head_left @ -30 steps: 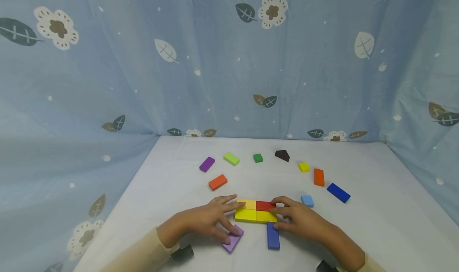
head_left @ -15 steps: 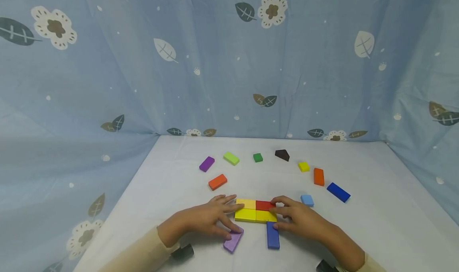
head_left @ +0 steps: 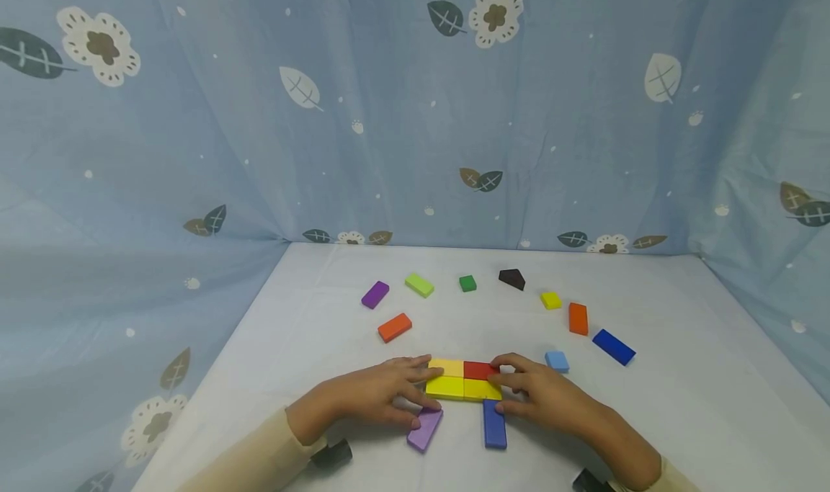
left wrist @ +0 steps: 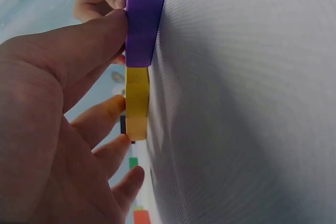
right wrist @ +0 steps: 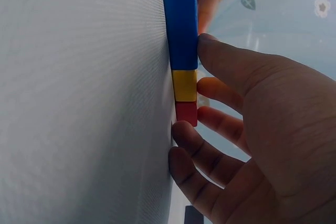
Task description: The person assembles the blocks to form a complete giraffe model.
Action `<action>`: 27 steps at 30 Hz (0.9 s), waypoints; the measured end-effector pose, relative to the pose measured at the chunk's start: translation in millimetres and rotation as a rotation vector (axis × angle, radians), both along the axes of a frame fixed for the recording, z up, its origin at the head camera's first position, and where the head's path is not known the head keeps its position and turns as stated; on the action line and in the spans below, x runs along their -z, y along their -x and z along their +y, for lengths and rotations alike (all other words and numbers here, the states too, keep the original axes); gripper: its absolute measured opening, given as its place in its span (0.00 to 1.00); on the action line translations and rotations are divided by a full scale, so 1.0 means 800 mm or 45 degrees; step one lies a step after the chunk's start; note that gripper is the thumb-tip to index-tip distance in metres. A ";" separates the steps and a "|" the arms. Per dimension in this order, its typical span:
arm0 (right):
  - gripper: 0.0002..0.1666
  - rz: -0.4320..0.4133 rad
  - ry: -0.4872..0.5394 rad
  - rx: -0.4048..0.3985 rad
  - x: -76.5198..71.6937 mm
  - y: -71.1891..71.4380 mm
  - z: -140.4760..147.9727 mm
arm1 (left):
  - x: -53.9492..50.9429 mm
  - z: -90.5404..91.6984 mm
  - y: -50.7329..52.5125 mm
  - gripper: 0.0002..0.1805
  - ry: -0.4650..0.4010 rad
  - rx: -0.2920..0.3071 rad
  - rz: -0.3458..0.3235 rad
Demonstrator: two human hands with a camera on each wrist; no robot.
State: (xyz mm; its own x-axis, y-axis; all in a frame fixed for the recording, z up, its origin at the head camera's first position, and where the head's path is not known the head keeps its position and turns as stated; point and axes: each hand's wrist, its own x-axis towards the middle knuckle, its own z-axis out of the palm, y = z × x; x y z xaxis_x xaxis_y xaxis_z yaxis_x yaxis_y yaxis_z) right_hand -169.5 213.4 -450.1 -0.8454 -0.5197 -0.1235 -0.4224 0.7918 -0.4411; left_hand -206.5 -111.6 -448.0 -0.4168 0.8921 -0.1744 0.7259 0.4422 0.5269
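Lilac block (head_left: 425, 431): flat but aslant on the white bench (head_left: 298, 319), just off the four-block rectangle (head_left: 463, 379) at its 7 o'clock; whether they touch is unclear.
Rectangle's makeup: pale yellow block (head_left: 447, 367) at 10 o'clock, red block (head_left: 480, 371) at 2, yellow blocks (head_left: 444, 387) at 8 and 4.
Blue block (head_left: 495, 428): at 5 o'clock, its far end at the rectangle's near edge.
Left hand (head_left: 376, 392): at 9 o'clock, fingers spread, gripping nothing; thumb and index rest on the lilac block, another finger on the pale yellow.
Right hand (head_left: 547, 395): at 3 o'clock, fingers loosely bent, not gripping; thumb touches blue.
Farther off: green block (head_left: 467, 283) at 12 o'clock, dark brown block (head_left: 512, 279) at 1.
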 end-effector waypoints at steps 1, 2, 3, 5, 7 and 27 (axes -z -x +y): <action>0.27 0.003 -0.002 -0.003 0.000 0.000 0.000 | 0.001 0.000 0.000 0.22 0.000 -0.005 -0.001; 0.28 0.005 -0.004 -0.005 0.001 0.000 0.001 | 0.001 0.000 0.000 0.22 -0.001 -0.007 0.001; 0.28 0.009 -0.007 -0.008 0.001 0.000 0.001 | 0.002 0.001 0.000 0.22 -0.003 -0.010 0.002; 0.28 0.015 -0.010 -0.017 0.001 -0.001 0.001 | 0.003 0.002 -0.001 0.23 -0.010 -0.012 0.007; 0.28 0.022 -0.011 -0.023 0.001 0.000 0.002 | 0.003 0.003 -0.001 0.24 -0.017 -0.025 0.010; 0.29 0.069 -0.020 -0.061 0.001 0.000 0.003 | 0.006 0.009 -0.001 0.18 -0.030 -0.053 0.048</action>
